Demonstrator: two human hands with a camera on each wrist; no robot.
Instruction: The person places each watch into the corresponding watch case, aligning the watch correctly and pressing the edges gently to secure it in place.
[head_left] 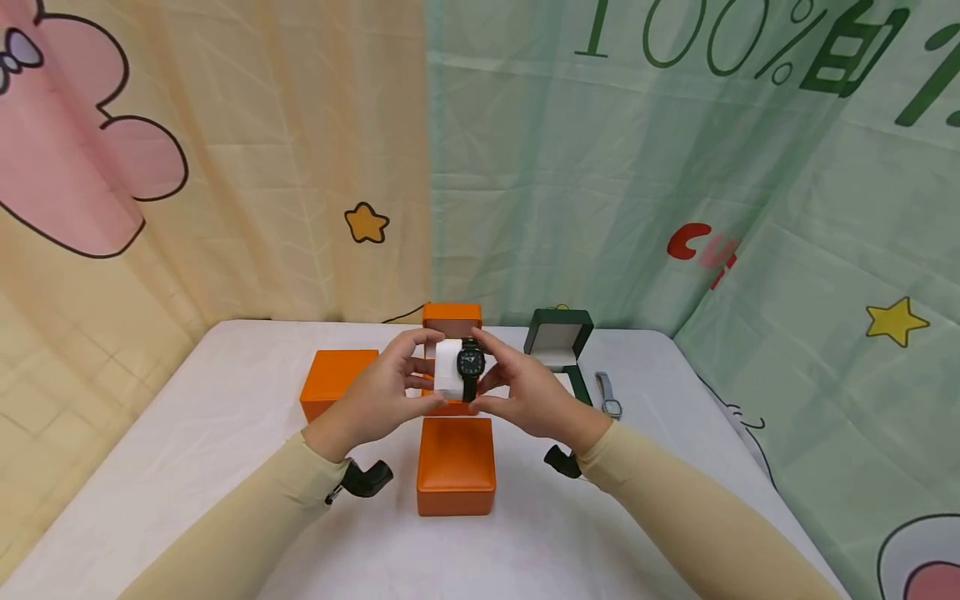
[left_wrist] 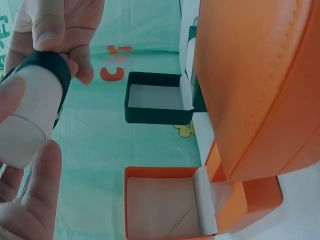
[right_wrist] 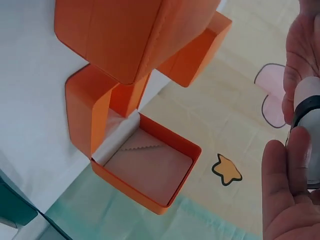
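Note:
A black wristwatch (head_left: pixel 471 363) is wrapped around a white watch cushion (head_left: pixel 448 371), its dark dial facing me in the head view. My left hand (head_left: pixel 384 387) grips the cushion from its left side, thumb below and fingers above. From the other side my right hand (head_left: pixel 536 390) holds the watch and cushion by their top and bottom ends. Both are lifted above the table, in front of an open orange watch box (head_left: pixel 452 311). In the left wrist view the dark strap (left_wrist: pixel 56 67) circles the cushion's end; in the right wrist view the cushion (right_wrist: pixel 307 89) is partly cut off.
A closed orange box (head_left: pixel 456 467) stands nearest me, and another orange box (head_left: pixel 337 379) is at the left. Back right, a dark green box (head_left: pixel 558 333) has its lid raised. Beside it lies a silver-coloured watch (head_left: pixel 609 396). Printed curtains (head_left: pixel 315 167) border the white table (head_left: pixel 247 400).

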